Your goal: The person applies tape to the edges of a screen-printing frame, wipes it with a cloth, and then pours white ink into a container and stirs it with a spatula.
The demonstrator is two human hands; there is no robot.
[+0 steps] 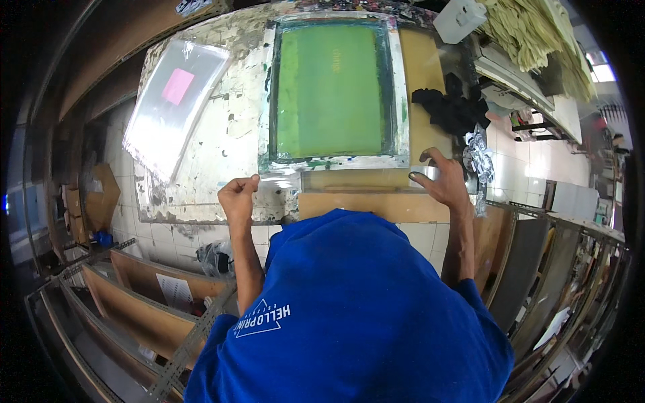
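A screen-printing frame (402, 101) with a green mesh (329, 94) lies on the worktable in front of me. A strip of clear plastic sheet (281, 181) shows along the frame's near edge. My left hand (237, 199) is closed in a pinch at the sheet's left end, by the frame's near left corner. My right hand (446, 180) is by the near right corner, its thumb and forefinger apart in a curve. The thumb's tip is dark. Nothing shows between the right fingers. The sheet's far part is hidden under the frame.
A stack of clear plastic sheets (195, 87) with a pink patch (178, 86) lies left on the paint-stained table (232, 158). To the right are a black cloth (450, 107), crumpled plastic (478, 158) and a white container (460, 20). Shelving racks (148, 302) stand at lower left.
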